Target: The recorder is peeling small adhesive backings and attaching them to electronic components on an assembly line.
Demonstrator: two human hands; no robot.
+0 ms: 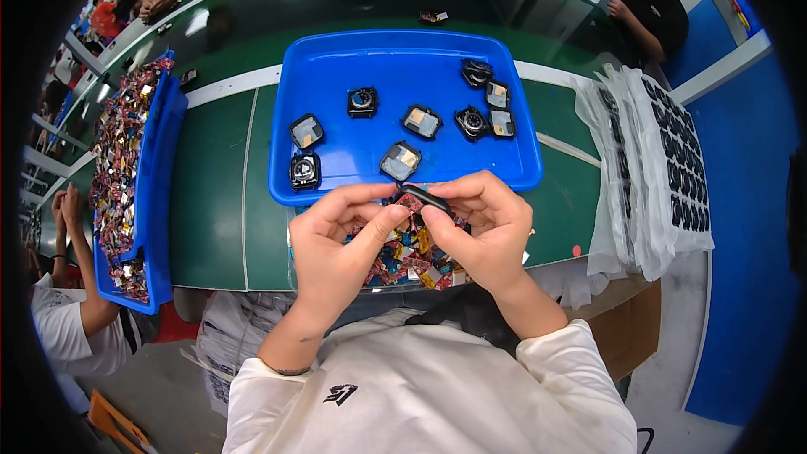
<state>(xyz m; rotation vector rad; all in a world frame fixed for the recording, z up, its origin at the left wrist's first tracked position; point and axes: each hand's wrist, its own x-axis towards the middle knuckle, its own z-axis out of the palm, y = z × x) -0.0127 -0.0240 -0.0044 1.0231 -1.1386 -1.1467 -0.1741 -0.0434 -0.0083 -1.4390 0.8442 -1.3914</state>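
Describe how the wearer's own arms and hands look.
Both white sleeves are short, leaving the forearms bare. The left hand and right hand wear no gloves. Dark marks show on the left forearm, too small to identify.

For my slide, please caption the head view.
Left hand and right hand hold a rounded black casing near a rectangular blue plastic tray.

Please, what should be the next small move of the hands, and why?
Probably the right hand should steady the black case while the left hand gently nudges the small red board, because the board shows beside the case, between both hands.
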